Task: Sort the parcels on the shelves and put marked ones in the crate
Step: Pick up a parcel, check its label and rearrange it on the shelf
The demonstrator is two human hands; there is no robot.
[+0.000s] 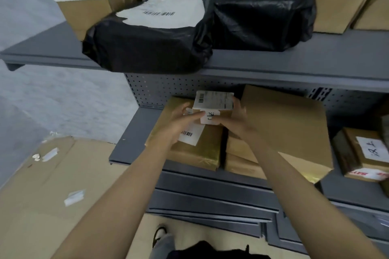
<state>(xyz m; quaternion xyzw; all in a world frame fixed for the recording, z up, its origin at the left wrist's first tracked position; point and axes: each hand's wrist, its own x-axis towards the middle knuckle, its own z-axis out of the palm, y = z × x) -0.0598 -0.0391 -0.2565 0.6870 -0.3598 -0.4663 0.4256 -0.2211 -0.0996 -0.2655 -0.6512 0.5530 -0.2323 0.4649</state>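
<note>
- At the bottom edge, a shoe and dark clothing show above a pale floor; flattened brown cardboard [52, 185] lies to the left.
- Both bare forearms reach forward to the lower grey metal shelf [134, 139].
- The left hand [181, 122] and right hand [233, 120] hold a small brown cardboard box with a white printed label on top [213, 104] from opposite sides; the left fingers [195, 114] curl across its near face, and the right fingers wrap its right side.
- The small box sits directly between the two hands, equally near each, its long axis running left to right, just above a flat tan parcel with a barcode label [197, 149].
- A white slip with handwritten marks [210, 118] hangs down its near face, partly covered by fingers; the writing is not legible.
- A large plain brown box [284, 124] leans just to the right.
- Farther up, black plastic-wrapped parcels [151, 44] sit on the upper shelf.
- No crate is in view, so I judge the carry direction unknown.
</note>
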